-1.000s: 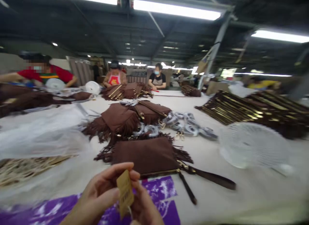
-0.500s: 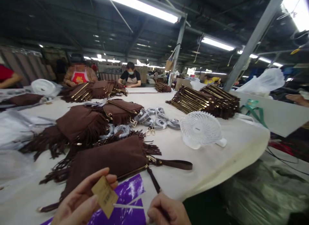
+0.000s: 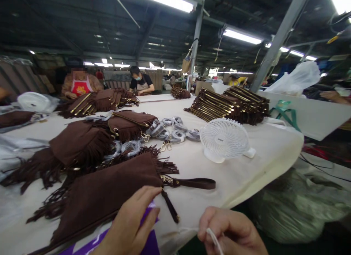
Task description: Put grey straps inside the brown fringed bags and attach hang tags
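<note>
A brown fringed bag (image 3: 109,189) lies before me, with a wrist strap (image 3: 194,183) and a zip pull (image 3: 170,206) at its right end. My left hand (image 3: 131,224) reaches over the bag's near right corner, fingers stretched and thumb apart, fingertips by the zip end. Whether anything is under that palm is hidden. My right hand (image 3: 231,229) is closed in a pinch on a thin white cord (image 3: 214,240), off the table's near edge. Purple plastic (image 3: 150,236) shows beneath my left hand.
More brown fringed bags (image 3: 79,143) lie behind. Wrapped grey straps (image 3: 178,130), a white fan (image 3: 224,140) and stacked gold-zipped bags (image 3: 214,103) stand beyond. Green plastic sacking (image 3: 296,207) is below the table's right edge. Two people work across the table.
My left hand has moved right and up toward the zip end; the tan tag it held is out of sight. My right hand has left the zip pull and moved right, holding white cord.
</note>
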`<state>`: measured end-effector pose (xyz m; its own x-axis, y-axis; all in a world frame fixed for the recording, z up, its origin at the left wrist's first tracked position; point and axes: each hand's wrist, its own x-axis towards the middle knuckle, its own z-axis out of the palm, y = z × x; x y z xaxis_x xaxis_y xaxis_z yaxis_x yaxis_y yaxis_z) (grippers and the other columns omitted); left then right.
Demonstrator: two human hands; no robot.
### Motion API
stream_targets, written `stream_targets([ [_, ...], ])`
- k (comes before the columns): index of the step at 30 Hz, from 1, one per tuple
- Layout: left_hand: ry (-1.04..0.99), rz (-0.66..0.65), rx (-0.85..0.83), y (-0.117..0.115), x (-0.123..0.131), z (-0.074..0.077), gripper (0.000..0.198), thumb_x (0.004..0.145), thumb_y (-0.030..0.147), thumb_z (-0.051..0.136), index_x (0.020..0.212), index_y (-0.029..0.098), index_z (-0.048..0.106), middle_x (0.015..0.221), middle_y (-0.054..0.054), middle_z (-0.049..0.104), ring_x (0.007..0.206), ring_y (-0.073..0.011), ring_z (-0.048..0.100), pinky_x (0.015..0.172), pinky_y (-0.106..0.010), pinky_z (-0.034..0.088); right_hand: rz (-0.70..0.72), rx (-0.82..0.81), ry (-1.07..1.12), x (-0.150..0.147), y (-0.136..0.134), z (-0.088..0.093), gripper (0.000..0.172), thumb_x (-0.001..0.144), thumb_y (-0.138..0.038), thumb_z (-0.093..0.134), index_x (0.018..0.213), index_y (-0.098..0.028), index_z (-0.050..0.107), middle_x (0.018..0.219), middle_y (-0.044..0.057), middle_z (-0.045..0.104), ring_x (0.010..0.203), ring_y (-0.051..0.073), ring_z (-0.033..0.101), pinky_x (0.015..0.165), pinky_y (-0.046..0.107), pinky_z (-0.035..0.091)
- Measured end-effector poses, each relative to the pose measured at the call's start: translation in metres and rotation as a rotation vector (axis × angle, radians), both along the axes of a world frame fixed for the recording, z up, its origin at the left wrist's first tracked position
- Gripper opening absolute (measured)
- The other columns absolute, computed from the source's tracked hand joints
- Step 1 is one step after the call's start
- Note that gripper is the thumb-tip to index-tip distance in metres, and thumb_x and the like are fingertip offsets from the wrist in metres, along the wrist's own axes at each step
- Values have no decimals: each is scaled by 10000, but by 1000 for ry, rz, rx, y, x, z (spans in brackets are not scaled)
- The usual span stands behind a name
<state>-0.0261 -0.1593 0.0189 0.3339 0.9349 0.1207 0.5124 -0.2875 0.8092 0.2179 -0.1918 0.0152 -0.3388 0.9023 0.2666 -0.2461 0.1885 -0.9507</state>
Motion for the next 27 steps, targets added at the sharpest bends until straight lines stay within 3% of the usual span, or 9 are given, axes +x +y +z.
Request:
stream_targets([
  [3,484,-35,271,43,17,13,203,887,290,468,859,200,647,961,-91,633,953,-262,548,875,-397,440,-201,136,-191,17,7,19,27,791,-287,748,804,-263,752,679,46,680,641,177,612,616,289,499],
  [5,696,-8,299,64,29,11,189,855,320,526,784,179,630,918,-107,618,934,-282,533,847,-421,432,-296,30,-168,14,13,23,175,754,-307,783,915,-263,734,695,29,689,704,187,645,689,304,522],
  [8,812,52,294,76,42,0,171,824,312,547,816,162,631,929,-128,611,952,-310,532,836,-445,419,-200,-208,-109,-5,29,12,279,741,-407,769,911,-205,680,692,22,692,678,172,652,646,277,529],
  [12,732,50,235,78,42,-10,139,795,170,508,836,169,641,939,-106,626,935,-276,550,805,-392,416,-114,-287,-244,-36,59,-21,249,798,-417,640,783,-182,558,553,-46,571,397,69,417,382,171,328],
  [16,541,36,146,81,33,-12,190,778,116,494,823,173,670,894,-77,670,902,-233,581,803,-333,425,-278,-38,-455,-53,83,-42,155,842,-296,532,732,-187,518,569,-64,468,480,83,405,463,198,314],
  [19,416,33,99,85,26,-10,227,744,93,486,807,169,690,852,-59,703,858,-208,614,784,-296,434,-398,106,-588,-54,90,-44,163,859,-255,508,711,-187,520,581,-60,445,523,97,402,510,217,309],
  [27,148,-110,-118,108,6,-17,288,737,212,487,872,162,737,839,-12,752,809,-198,664,730,-256,463,-467,201,-720,-55,85,-43,172,831,-258,582,682,-179,618,509,-73,399,483,94,375,499,222,274],
])
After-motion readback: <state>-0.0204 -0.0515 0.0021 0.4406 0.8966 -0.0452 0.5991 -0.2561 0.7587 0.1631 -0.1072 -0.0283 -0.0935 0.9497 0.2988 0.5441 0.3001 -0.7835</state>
